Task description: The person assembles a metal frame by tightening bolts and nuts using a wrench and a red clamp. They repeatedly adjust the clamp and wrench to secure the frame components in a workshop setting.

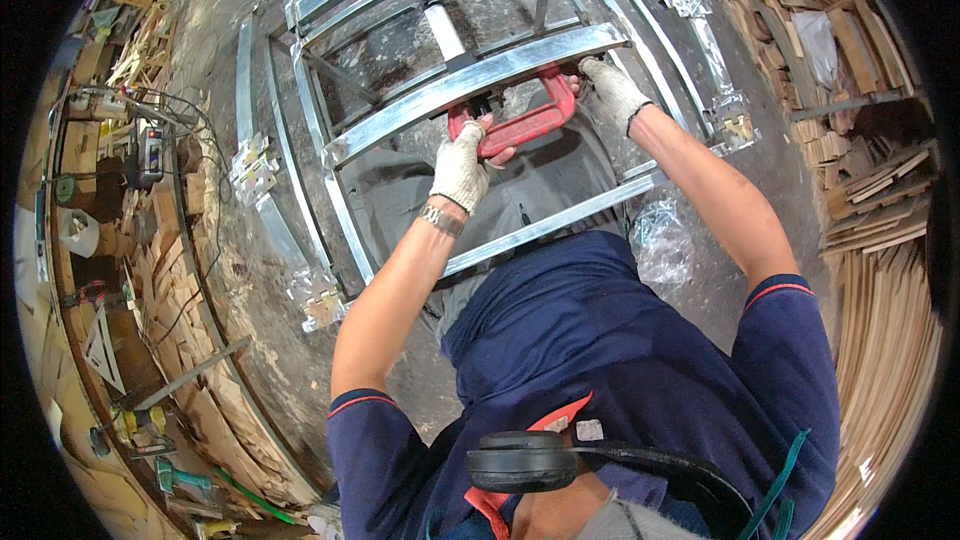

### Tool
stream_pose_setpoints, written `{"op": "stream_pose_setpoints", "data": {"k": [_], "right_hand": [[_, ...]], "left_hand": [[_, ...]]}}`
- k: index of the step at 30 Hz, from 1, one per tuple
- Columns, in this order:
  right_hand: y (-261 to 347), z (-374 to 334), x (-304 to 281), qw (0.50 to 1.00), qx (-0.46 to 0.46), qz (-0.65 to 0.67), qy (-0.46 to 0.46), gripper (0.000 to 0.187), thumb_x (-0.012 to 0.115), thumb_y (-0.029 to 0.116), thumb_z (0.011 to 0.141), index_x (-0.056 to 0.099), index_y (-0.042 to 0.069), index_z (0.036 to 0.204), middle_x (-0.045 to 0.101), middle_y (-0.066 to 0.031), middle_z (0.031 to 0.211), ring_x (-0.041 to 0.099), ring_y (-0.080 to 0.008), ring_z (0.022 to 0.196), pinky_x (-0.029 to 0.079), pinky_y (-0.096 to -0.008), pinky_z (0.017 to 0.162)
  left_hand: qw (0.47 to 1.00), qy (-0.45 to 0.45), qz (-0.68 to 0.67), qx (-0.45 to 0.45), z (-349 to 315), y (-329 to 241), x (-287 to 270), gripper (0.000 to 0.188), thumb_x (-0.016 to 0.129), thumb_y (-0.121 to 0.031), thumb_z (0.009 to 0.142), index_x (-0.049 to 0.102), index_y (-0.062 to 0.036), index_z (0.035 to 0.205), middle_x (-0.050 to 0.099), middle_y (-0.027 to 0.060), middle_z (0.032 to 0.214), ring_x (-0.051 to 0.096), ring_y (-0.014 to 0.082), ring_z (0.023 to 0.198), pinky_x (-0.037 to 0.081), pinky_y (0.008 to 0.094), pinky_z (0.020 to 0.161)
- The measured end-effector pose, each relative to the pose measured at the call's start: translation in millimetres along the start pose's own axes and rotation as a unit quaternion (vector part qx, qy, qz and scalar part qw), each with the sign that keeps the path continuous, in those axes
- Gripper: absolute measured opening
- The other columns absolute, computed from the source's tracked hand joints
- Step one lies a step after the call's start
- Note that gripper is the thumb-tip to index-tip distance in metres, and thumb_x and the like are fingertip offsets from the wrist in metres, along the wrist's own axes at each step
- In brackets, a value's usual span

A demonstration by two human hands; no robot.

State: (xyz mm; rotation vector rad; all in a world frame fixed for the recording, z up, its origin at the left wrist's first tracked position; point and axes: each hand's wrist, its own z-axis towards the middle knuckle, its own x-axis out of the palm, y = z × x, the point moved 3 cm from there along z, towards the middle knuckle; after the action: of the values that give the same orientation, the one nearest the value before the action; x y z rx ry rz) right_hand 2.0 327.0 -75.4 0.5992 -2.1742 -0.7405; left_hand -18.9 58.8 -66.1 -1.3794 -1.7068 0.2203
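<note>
My left hand (463, 166), in a white knit glove with bare fingertips, is closed around the left end of a red C-clamp (530, 128). The clamp lies against the near side of a shiny metal crossbar (480, 80), partly behind it. At the clamp's right end is my gloved right hand (612, 88). Its fingers curl in beside the red body, close under the bar's right end; some are hidden. The crossbar belongs to a rectangular frame of square metal tubing (345, 230). Beyond the bar, a white cylinder with dark ends (445, 30) points away from me.
Metal rails with bright hinge-like plates (256, 170) flank the frame, more plates (733, 122) at right. Clear plastic wrap (664, 242) lies on the floor. Wood strips (880, 330) are stacked right. At left are wood scraps, cables and a teal power tool (182, 478).
</note>
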Motion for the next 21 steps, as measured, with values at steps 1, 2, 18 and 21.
{"op": "stream_pose_setpoints", "data": {"k": [1,2,18,21], "right_hand": [[0,-1,0,1.0,0.001,-0.007,-0.007,0.007,0.051,0.005,0.102,0.056,0.002,0.105,0.06,-0.0102,0.093,0.061,-0.02,0.078,0.051,-0.0318,0.067],[2,-1,0,1.0,-0.009,-0.026,0.003,0.007,0.051,0.006,0.102,0.056,0.002,0.105,0.06,-0.0101,0.093,0.061,-0.02,0.078,0.051,-0.0316,0.067],[0,-6,6,0.998,-0.007,-0.025,0.064,0.013,0.05,0.008,0.102,0.06,0.0,0.107,0.063,-0.0082,0.093,0.058,-0.0154,0.074,0.05,-0.0288,0.064],[-2,-8,6,0.997,-0.035,-0.05,0.041,0.01,0.054,0.007,0.101,0.061,0.0,0.105,0.063,-0.0067,0.09,0.058,-0.0148,0.072,0.05,-0.0281,0.063]], "left_hand": [[1.0,-0.003,0.004,0.0,0,0,0,0.018,0.071,-0.015,0.093,0.06,-0.0077,0.106,0.064,0.0077,0.104,0.069,0.0259,0.092,0.066,0.0392,0.067],[1.0,-0.003,-0.004,0.0,1,1,-2,0.018,0.07,-0.016,0.093,0.06,-0.0078,0.106,0.064,0.0073,0.104,0.069,0.0258,0.092,0.066,0.0392,0.067],[1.0,0.002,-0.025,-0.008,0,-5,-3,0.029,0.06,-0.025,0.102,0.064,-0.0037,0.121,0.06,0.007,0.111,0.067,0.0251,0.097,0.066,0.0384,0.067],[0.999,0.011,-0.041,-0.01,-6,-10,1,0.026,0.062,-0.025,0.101,0.063,-0.006,0.118,0.06,0.0065,0.107,0.067,0.0255,0.096,0.066,0.0373,0.065]]}}
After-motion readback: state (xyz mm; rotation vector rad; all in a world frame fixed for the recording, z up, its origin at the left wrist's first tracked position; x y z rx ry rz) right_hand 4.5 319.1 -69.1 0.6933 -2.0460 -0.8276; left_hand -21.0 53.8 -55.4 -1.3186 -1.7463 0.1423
